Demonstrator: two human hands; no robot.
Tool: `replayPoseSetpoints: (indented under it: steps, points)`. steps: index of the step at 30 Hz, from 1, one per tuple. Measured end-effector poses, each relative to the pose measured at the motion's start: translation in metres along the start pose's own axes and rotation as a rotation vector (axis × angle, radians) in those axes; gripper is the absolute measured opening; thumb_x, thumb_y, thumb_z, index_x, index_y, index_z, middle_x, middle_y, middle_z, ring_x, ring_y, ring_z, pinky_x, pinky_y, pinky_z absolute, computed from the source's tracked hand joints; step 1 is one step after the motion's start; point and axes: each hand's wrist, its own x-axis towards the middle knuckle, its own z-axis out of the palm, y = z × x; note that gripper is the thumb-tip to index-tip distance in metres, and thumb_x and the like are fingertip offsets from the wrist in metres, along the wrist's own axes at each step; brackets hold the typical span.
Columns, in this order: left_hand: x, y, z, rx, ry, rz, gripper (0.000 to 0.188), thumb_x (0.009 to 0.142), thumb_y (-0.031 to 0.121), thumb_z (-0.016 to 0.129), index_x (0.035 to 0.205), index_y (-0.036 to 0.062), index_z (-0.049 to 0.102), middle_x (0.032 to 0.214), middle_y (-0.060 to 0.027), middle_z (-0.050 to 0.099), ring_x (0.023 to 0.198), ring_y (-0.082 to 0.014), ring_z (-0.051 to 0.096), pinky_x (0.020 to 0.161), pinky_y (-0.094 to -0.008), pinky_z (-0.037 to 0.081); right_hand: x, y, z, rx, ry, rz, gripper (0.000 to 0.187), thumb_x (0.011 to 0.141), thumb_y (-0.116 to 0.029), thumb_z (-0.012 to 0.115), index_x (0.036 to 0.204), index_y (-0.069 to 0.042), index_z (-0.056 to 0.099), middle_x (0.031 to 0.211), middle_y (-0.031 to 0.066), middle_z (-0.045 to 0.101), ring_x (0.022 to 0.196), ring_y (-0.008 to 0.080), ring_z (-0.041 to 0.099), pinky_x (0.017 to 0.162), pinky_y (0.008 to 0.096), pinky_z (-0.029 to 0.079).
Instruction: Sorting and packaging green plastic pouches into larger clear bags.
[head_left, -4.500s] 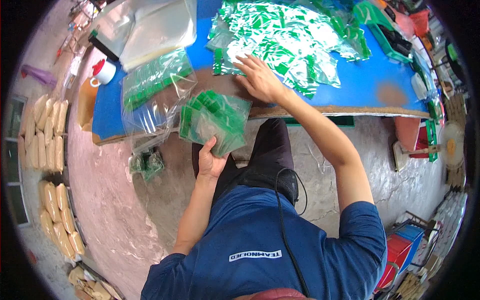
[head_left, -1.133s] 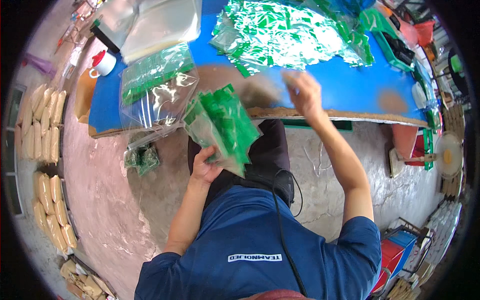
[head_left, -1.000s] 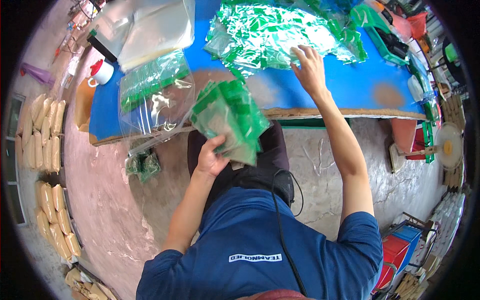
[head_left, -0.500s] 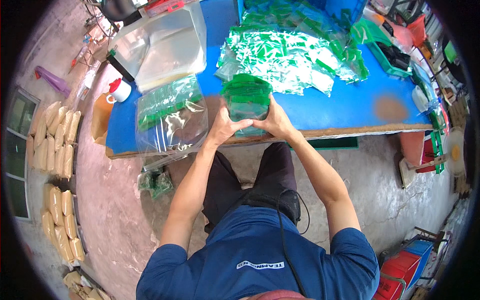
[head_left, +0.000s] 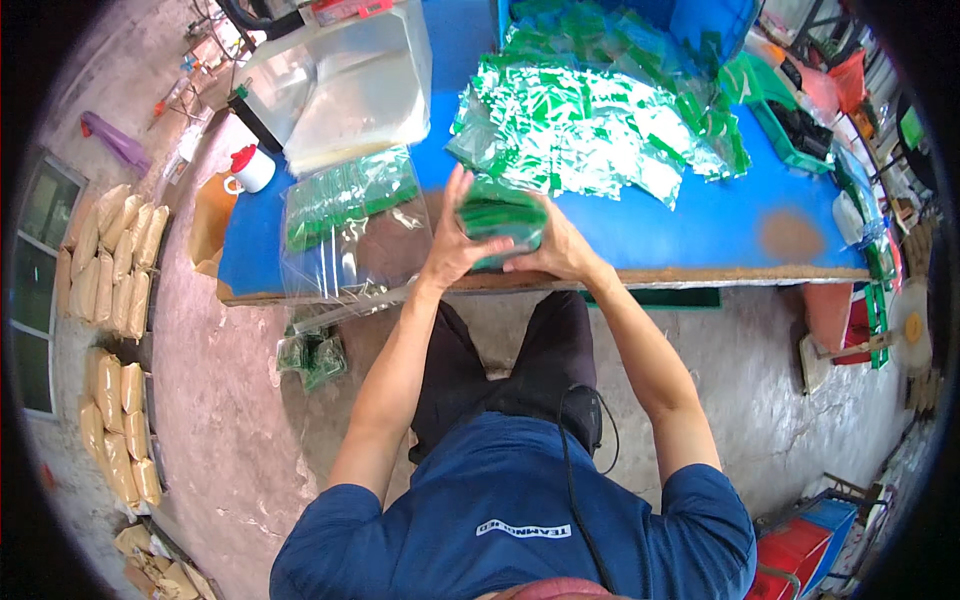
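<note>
Between my two hands, at the table's front edge, is a stack of green-and-clear plastic packets [head_left: 503, 215], slightly blurred. My left hand [head_left: 455, 242] grips its left side, thumb across the near face and fingers pointing up along the edge. My right hand [head_left: 562, 245] closes on the right side, its fingertips partly hidden behind the stack. Left of my left hand lies a large clear plastic bag [head_left: 385, 245] with rows of green packets [head_left: 350, 195] inside. Just beyond my hands spreads a loose pile of shiny green-and-silver packets [head_left: 580, 130].
A clear tray of plastic sheets [head_left: 350, 90] and a white mug with red lid [head_left: 255, 172] stand on the left of the blue table [head_left: 700, 235]. A blue bin [head_left: 735, 25] and green basket [head_left: 800, 152] are at the right. Packets [head_left: 312, 355] lie on the floor.
The stack has tilted and looks shorter from above. My left fingers have straightened upward, and my thumbs have moved apart. The whole view has shifted slightly.
</note>
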Motion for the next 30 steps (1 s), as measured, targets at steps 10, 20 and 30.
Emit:
replayPoseSetpoints:
  steps: [10, 20, 30]
  points:
    - [-0.004, -0.008, -0.004, 0.071, -0.06, -0.004, 0.114, 0.07, 0.006, 0.089, 0.155, 0.0053, 0.013, 0.142, -0.0105, 0.047, 0.132, -0.0217, 0.047, 0.11, -0.038, 0.04, -0.002, 0.007, 0.011, 0.068, 0.005, 0.085, 0.107, 0.058, -0.031, 0.094, 0.142, -0.001, 0.035, 0.132, 0.0247, 0.053, 0.124, 0.0389, 0.053, 0.102, 0.0448, 0.044]
    - [0.001, -0.019, -0.008, 0.296, -0.018, 0.079, 0.119, 0.065, 0.015, 0.094, 0.154, 0.003, 0.015, 0.145, -0.0122, 0.042, 0.134, -0.023, 0.043, 0.112, -0.0379, 0.037, 0.001, 0.013, 0.012, 0.052, -0.015, 0.075, 0.12, 0.058, -0.03, 0.094, 0.148, 0.001, 0.021, 0.133, 0.025, 0.056, 0.123, 0.0399, 0.055, 0.102, 0.0448, 0.045]
    - [-0.004, -0.027, -0.018, 0.453, -0.033, 0.108, 0.098, 0.057, 0.031, 0.097, 0.135, 0.0008, 0.046, 0.126, -0.0157, 0.053, 0.122, -0.0301, 0.051, 0.105, -0.0418, 0.041, -0.004, 0.017, 0.015, 0.109, -0.065, 0.155, 0.115, 0.062, -0.024, 0.092, 0.149, -0.003, 0.019, 0.132, 0.0207, 0.057, 0.122, 0.0368, 0.057, 0.102, 0.044, 0.046]
